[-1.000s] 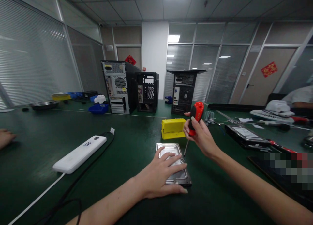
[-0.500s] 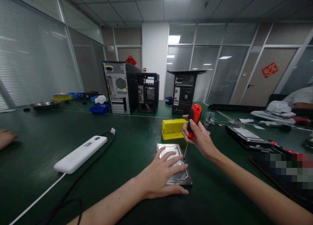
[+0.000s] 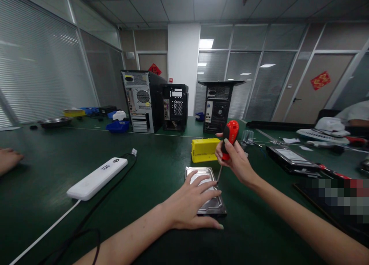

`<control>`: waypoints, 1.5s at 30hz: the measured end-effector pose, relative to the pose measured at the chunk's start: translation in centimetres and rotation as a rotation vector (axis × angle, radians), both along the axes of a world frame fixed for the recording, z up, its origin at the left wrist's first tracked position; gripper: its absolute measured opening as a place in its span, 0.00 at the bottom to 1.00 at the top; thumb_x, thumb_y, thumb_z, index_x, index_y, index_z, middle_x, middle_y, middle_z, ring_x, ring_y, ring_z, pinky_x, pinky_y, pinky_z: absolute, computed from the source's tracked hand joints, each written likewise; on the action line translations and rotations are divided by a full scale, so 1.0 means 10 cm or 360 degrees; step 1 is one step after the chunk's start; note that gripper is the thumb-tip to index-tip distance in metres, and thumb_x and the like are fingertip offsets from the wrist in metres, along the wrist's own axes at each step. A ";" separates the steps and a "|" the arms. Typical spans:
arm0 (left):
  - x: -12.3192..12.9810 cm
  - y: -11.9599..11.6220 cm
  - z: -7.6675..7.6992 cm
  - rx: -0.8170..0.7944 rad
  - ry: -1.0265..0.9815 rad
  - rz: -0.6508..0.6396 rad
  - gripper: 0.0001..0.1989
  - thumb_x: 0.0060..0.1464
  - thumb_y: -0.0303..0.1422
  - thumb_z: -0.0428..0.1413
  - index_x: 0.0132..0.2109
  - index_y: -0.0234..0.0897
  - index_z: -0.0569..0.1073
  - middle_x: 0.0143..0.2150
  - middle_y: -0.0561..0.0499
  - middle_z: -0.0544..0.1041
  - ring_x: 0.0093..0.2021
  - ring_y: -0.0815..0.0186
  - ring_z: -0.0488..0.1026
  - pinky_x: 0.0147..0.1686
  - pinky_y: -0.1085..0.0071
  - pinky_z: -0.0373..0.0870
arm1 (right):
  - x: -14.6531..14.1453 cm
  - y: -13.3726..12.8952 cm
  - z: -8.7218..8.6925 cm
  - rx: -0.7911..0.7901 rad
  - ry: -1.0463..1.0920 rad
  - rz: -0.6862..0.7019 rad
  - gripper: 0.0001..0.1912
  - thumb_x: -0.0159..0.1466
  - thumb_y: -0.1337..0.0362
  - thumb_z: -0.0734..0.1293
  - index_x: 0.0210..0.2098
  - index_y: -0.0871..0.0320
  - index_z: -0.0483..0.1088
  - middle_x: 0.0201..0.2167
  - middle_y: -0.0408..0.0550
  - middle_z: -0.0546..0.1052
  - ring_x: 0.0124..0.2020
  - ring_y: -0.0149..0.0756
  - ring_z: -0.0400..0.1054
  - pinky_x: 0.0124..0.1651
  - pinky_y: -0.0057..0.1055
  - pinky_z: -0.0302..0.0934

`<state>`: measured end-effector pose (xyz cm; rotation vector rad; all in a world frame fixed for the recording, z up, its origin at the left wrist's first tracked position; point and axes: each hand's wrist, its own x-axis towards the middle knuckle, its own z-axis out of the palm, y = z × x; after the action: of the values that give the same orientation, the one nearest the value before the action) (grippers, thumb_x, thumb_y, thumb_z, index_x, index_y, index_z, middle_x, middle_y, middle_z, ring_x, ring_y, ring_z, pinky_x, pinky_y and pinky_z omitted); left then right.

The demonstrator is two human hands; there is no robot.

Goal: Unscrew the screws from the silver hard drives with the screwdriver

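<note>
A silver hard drive (image 3: 211,208) lies flat on the green table. My left hand (image 3: 196,201) rests on top of it with the fingers spread, the thumb along its near edge. My right hand (image 3: 235,157) is closed round the handle of a red and black screwdriver (image 3: 232,131), held nearly upright. The screwdriver's tip meets the right edge of the drive, close to my left fingertips. Just behind the drive stands a yellow box (image 3: 204,150), partly behind my right hand.
A white power strip (image 3: 98,179) with cables lies left. Computer cases (image 3: 142,99) stand at the back, near a blue bin (image 3: 117,126). Another drive (image 3: 291,159) and a dark tray-like object sit right. Another person's hand (image 3: 10,160) rests at the far left.
The view has shifted slightly. My left hand stays on the drive and my right hand still holds the screwdriver at its edge.
</note>
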<state>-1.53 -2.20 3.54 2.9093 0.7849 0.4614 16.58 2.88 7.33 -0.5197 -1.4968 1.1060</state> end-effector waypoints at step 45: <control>0.00 -0.01 -0.05 0.0074 0.0025 0.0007 0.35 0.54 0.56 0.46 0.62 0.41 0.58 0.64 0.43 0.58 0.65 0.49 0.49 0.62 0.48 0.37 | 0.50 -0.31 -0.75 0.0758 -0.1802 -0.0760 0.08 0.66 0.61 0.59 0.44 0.52 0.65 0.42 0.49 0.69 0.46 0.42 0.60 0.49 0.45 0.53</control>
<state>-1.52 -2.32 3.07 2.9581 0.7931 0.4641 21.62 -0.21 -0.19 -1.1822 -2.3149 -0.0299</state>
